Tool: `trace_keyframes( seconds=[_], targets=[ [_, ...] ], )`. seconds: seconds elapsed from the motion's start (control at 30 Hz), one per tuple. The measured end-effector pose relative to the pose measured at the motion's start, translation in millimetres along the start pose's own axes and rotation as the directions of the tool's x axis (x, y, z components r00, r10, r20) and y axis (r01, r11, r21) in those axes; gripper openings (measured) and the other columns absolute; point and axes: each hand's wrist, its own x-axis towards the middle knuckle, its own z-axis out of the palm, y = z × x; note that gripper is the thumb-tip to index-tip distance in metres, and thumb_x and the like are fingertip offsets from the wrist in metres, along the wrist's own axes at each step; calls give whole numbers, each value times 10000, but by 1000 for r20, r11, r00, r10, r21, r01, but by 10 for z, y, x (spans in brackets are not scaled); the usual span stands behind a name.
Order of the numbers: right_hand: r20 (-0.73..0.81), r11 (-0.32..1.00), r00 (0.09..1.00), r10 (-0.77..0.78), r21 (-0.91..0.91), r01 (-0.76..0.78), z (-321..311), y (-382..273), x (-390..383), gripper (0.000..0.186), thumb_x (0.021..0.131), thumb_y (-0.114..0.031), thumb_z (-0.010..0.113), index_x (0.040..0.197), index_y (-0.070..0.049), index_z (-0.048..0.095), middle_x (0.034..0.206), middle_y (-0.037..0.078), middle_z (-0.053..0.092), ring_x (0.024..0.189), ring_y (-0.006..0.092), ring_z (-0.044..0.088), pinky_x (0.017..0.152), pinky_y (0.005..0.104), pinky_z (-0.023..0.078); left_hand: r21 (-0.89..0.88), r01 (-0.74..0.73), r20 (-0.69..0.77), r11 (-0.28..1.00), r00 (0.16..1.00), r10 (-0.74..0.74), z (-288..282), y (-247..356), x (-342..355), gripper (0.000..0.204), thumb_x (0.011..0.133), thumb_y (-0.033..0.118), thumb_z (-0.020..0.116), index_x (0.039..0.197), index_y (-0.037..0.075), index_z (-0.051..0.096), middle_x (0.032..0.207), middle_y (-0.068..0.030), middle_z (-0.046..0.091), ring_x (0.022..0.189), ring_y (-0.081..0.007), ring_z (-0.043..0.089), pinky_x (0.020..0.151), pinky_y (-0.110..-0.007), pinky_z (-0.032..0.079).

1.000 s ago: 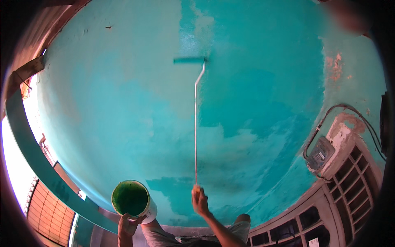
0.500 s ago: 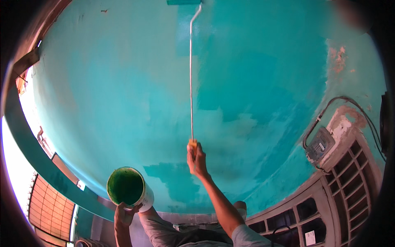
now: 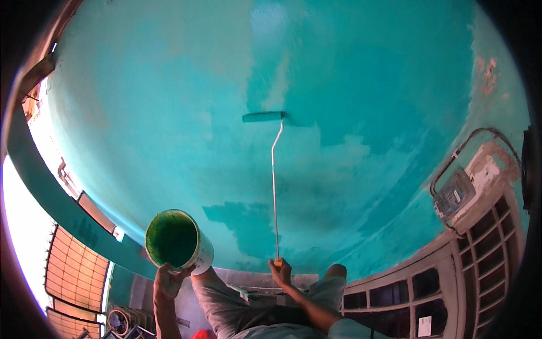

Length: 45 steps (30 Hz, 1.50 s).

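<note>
My right hand (image 3: 280, 273) is closed round the orange-brown handle of a long paint roller (image 3: 275, 186). Its thin pale rod runs up to a teal roller sleeve (image 3: 263, 116), which rests against the wall (image 3: 169, 130). Darker, wet-looking teal marks the wall above and to the right of the sleeve. My left hand (image 3: 170, 279) grips the lower rim of a white paint bucket (image 3: 204, 248), tilted with its mouth toward me. Green paint coats the inside of the bucket; how much is in it I cannot tell.
At right, a grey meter box (image 3: 455, 195) with a cable hangs on the wall above a barred window frame (image 3: 480, 248). A teal beam (image 3: 62, 226) and an orange-lit grille (image 3: 76, 270) stand at left. Coiled material (image 3: 125, 320) lies at lower left. My bent knees are below.
My right hand has come down toward my body, drawing the roller sleeve from the top of the view to the wall's middle. The bucket has shifted slightly upward in view.
</note>
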Motion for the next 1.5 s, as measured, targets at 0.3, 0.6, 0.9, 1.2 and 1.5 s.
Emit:
trace_keyframes(
  seconds=[0.3,0.6,0.9,1.2,1.5],
  targets=[
    [216,956,942,256,-201,-213,447,394,-110,388,806,-383,657,704,-44,498,530,51,485,500,164,489,490,357,374,-79,3,-18,997,1000,-5,31,19,22,449,810,-26,437,1235,-123,328,1233,-262,452,1085,-407,515,894,-544,488],
    [331,831,862,383,284,-478,422,-487,805,375,833,-287,657,592,-81,456,498,3,435,432,119,401,444,323,310,-84,22,-69,996,997,-28,69,0,49,485,793,-17,423,1259,-104,318,1236,-265,455,1086,-411,517,905,-556,476],
    [414,751,697,585,49,-659,294,387,-69,318,823,-282,665,666,-51,515,561,36,527,508,141,516,504,341,418,-62,0,-71,998,997,-5,59,2,56,493,798,-6,416,1268,-108,307,1216,-273,469,1082,-433,512,915,-570,462],
    [352,810,831,430,257,-528,412,-422,927,344,832,-296,663,630,-77,490,506,12,461,444,126,440,450,323,343,-31,-40,-29,999,999,39,55,-1,48,474,849,70,498,1241,-130,322,1230,-291,429,1040,-468,511,888,-554,487],
    [303,797,796,523,156,-583,465,-198,345,322,819,-268,681,642,-80,488,510,6,455,442,112,428,444,318,342,-71,16,-32,997,999,-18,55,15,81,476,811,-20,408,1260,-128,296,1257,-269,430,1112,-412,492,895,-519,500]
  ],
)
